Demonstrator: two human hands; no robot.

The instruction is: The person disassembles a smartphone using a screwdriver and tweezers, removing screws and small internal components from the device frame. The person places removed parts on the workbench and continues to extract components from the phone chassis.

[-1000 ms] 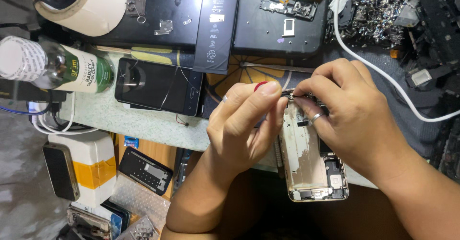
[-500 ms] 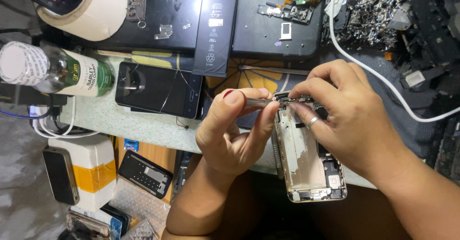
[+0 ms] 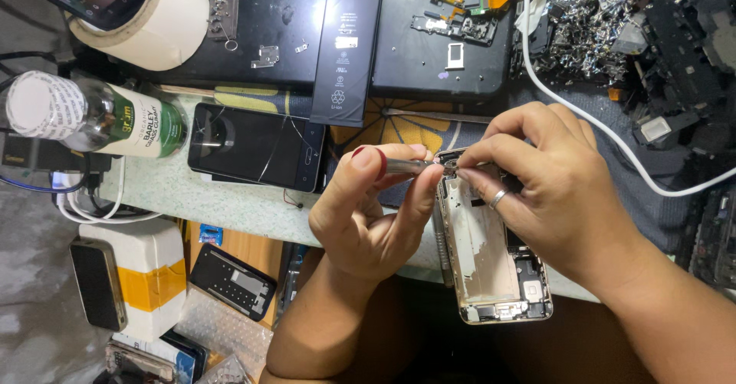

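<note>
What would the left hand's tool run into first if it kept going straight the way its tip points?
The left hand holds a slim metal tool pointing right. Its tip already sits at the top corner of the opened phone frame, so it would probably press into that corner first, then the right hand fingers. Depth is unclear.

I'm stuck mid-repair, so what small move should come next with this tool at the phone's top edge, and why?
Probably ease the metal tool gently sideways under the part at the top of the opened phone frame: the left hand holds its tip there while the right hand steadies that spot.
</note>
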